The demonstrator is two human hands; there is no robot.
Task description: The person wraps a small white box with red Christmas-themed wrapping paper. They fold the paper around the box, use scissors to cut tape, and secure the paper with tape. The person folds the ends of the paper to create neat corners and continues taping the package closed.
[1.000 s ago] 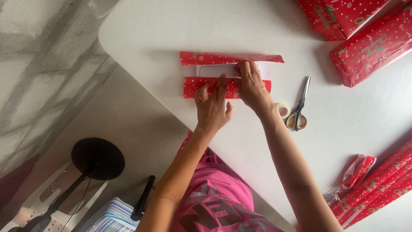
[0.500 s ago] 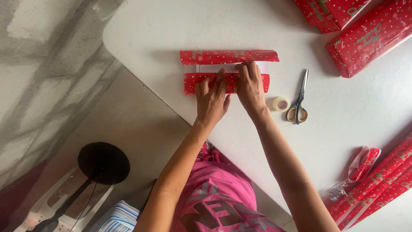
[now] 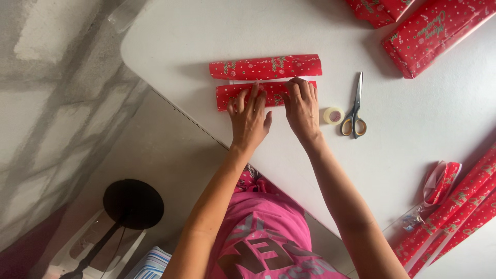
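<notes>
Both hands lie flat on the near flap of the red wrapping paper (image 3: 266, 67), which sits on the white table (image 3: 217, 31) just past her fingertips. The left hand (image 3: 249, 118) has its fingers fanned out and pressed down on the flap; the right hand (image 3: 302, 107) lies beside it, fingers closer together, tips at the flap's far edge — neither is pinching anything. Beyond the fingertips a thin white strip shows between the near flap and the far one, which curls up in a roll.

Just right of the right hand's wrist sits a small roll of clear tape (image 3: 334, 115), and touching distance beyond that the scissors (image 3: 354, 112) — blades shut, pointing away from her. Well off past the right fingers lie wrapped red parcels (image 3: 431, 36); more red paper rolls (image 3: 454, 217) rest by her right forearm.
</notes>
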